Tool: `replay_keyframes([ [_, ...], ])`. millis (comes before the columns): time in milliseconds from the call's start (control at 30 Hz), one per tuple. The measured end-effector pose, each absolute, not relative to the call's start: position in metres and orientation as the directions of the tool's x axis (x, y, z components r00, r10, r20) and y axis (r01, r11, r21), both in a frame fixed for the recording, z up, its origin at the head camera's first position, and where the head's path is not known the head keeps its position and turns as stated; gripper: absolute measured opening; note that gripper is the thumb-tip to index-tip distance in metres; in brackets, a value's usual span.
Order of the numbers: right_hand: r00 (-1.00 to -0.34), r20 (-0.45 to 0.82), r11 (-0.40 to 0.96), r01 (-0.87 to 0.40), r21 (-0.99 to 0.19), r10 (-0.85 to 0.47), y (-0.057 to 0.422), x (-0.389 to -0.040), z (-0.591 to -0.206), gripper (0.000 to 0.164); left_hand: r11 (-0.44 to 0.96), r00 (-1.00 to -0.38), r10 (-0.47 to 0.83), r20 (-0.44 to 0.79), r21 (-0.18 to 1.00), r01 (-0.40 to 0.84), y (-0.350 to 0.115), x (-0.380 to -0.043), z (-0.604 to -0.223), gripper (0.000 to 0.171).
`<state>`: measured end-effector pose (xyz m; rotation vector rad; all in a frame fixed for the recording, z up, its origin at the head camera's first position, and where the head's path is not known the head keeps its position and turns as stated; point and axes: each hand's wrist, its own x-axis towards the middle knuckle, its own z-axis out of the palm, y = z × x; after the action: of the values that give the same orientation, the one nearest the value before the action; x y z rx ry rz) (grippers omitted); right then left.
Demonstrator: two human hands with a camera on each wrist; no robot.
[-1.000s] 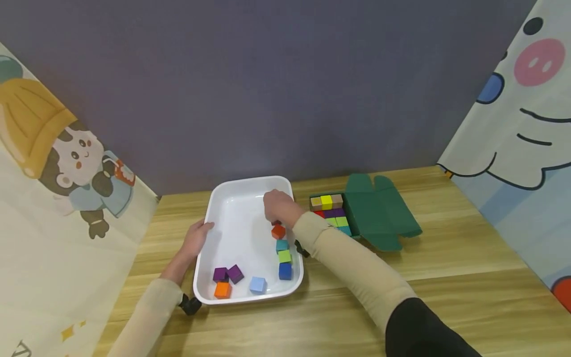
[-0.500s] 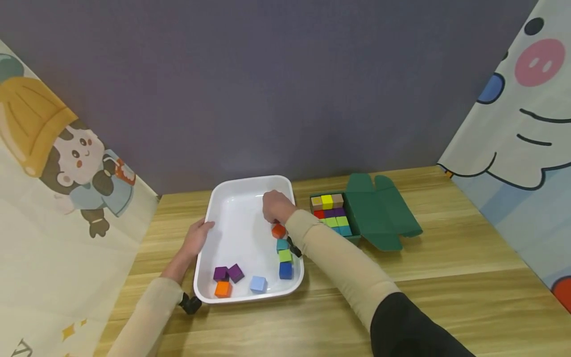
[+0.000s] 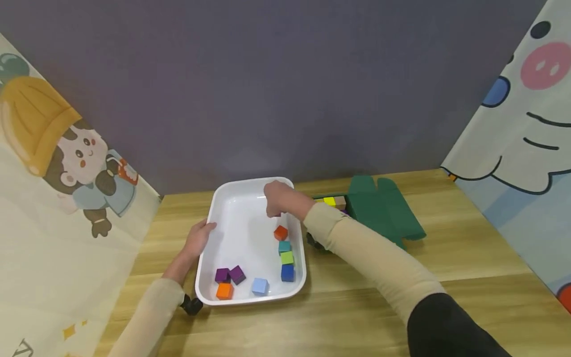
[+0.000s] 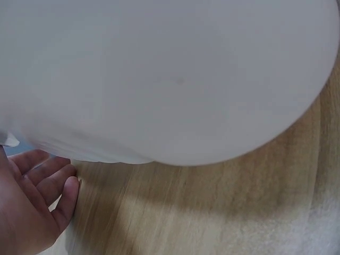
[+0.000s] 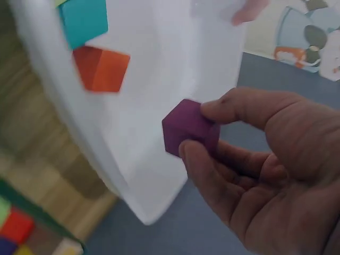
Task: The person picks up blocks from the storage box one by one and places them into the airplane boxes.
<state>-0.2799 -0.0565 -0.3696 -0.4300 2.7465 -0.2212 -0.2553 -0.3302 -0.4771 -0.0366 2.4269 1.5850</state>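
Observation:
A white tray (image 3: 250, 213) lies on the table with my left hand (image 3: 195, 240) at its left side, thumb over the rim. The left wrist view shows that hand's fingers (image 4: 50, 180) below the tray's wall. Over the tray's far right part, my right hand (image 3: 281, 198) pinches a purple cube (image 5: 186, 127) between thumb and fingertips, mostly hidden in the head view. Along the tray's right side run a red-orange cube (image 3: 280, 232), a teal cube (image 3: 284, 247), a lime cube (image 3: 287, 258) and a dark blue cube (image 3: 287, 272).
Two purple cubes (image 3: 237, 274), an orange cube (image 3: 225, 291) and a light blue cube (image 3: 260, 286) lie near the tray's front. Right of the tray, an open green box (image 3: 374, 213) holds several colored cubes, partly hidden by my right sleeve. A grey panel (image 3: 285, 99) rises behind.
My right hand has lifted the purple cube away from the red-orange cube, its forearm swinging right over the green box. My left hand keeps its hold on the tray.

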Motion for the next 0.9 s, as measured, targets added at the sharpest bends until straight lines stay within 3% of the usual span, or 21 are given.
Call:
replay_keyframes([
  [167,-0.885,-0.205,0.899,-0.371,-0.233,-0.418,-0.022,-0.264,-0.352,0.014,0.418,-0.974,0.112,-0.196,0.899,-0.133,-0.328,-0.257,-0.477,0.057],
  [433,-0.893,-0.119,0.842,-0.354,-0.406,-0.433,0.044,-0.244,-0.35,0.011,0.425,-0.968,0.115,-0.223,0.892,-0.155,-0.33,-0.253,-0.477,0.058],
  [600,-0.883,-0.104,0.822,-0.376,-0.427,-0.458,0.082,-0.241,-0.361,0.008,0.421,-0.969,0.11,-0.22,0.894,-0.155,-0.329,-0.251,-0.478,0.058],
  [900,-0.881,-0.067,0.813,-0.4,-0.422,-0.468,0.106,-0.239,-0.384,0.019,0.4,-0.968,0.105,-0.228,0.901,-0.169,-0.329,-0.251,-0.478,0.058],
])
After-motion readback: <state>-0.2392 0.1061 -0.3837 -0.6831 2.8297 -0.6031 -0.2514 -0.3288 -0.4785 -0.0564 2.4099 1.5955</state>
